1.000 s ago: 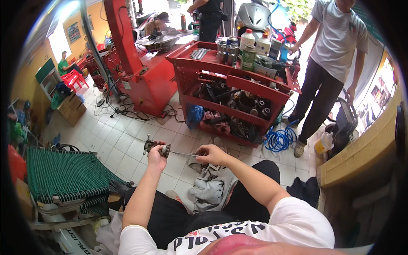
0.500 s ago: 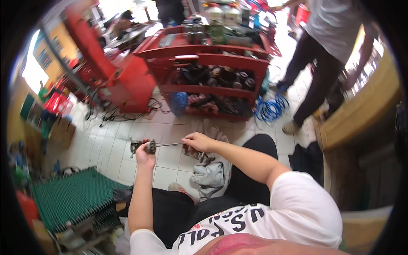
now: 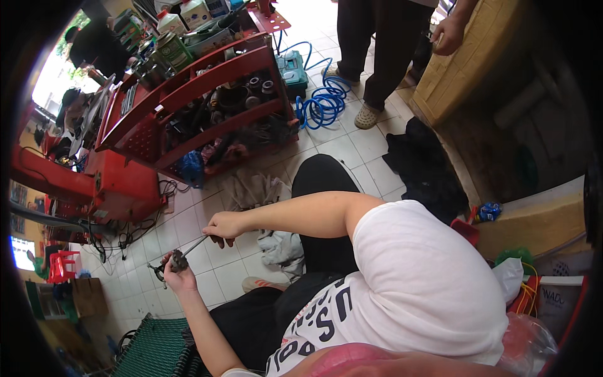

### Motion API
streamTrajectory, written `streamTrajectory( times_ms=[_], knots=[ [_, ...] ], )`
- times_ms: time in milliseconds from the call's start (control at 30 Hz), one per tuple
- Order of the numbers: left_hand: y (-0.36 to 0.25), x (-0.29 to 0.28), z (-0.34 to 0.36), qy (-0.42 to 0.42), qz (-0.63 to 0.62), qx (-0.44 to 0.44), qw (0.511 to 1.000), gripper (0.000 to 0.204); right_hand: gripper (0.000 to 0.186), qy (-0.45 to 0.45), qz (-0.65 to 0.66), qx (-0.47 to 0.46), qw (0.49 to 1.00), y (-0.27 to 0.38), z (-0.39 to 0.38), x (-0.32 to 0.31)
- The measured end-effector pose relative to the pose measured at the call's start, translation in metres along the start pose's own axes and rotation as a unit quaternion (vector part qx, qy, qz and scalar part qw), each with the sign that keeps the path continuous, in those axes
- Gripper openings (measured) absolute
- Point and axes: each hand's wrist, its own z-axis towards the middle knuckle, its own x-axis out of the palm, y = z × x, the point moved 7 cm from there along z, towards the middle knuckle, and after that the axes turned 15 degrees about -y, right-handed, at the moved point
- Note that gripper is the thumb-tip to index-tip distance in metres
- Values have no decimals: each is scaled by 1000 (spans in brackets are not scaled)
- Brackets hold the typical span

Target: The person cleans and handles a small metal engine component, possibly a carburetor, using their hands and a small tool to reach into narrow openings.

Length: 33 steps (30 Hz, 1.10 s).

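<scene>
My left hand [image 3: 181, 282] is closed round a small, dark, greasy metal part [image 3: 179, 261] that looks like a carburetor, held up above the tiled floor. My right hand [image 3: 226, 227] grips a tool with a thin metal shaft [image 3: 196, 244], like a screwdriver. The shaft slants down to the part, and its tip meets or nearly meets it; I cannot tell which. My fingers hide the tool's handle. Below my right forearm, a crumpled grey cloth [image 3: 281, 250] lies on the floor beside my leg.
A red tool cart [image 3: 207, 85] loaded with bottles, cans and parts stands ahead. Right of it lie a coiled blue hose [image 3: 323, 107] and a teal case [image 3: 292, 72]. Another person [image 3: 383, 50] stands nearby. A green woven seat [image 3: 151, 349] is at lower left, black cloth [image 3: 424, 169] at right.
The view has turned to the right, so the cart now appears further left. Both hands keep hold of the metal part and the tool, whose shaft now slants more steeply in the picture.
</scene>
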Motion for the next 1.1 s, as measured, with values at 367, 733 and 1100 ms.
streamTrajectory(
  times_ms=[367,733,1100],
  knots=[
    [1,-2,12,4,69,19,997,15,27,-89,64,-48,993,22,1,-10],
    [-6,-2,-5,-19,-38,38,998,25,42,-91,141,52,984,-8,21,17],
    [10,-12,-6,-100,-55,69,991,10,35,-112,70,63,989,-27,14,27]
  ],
)
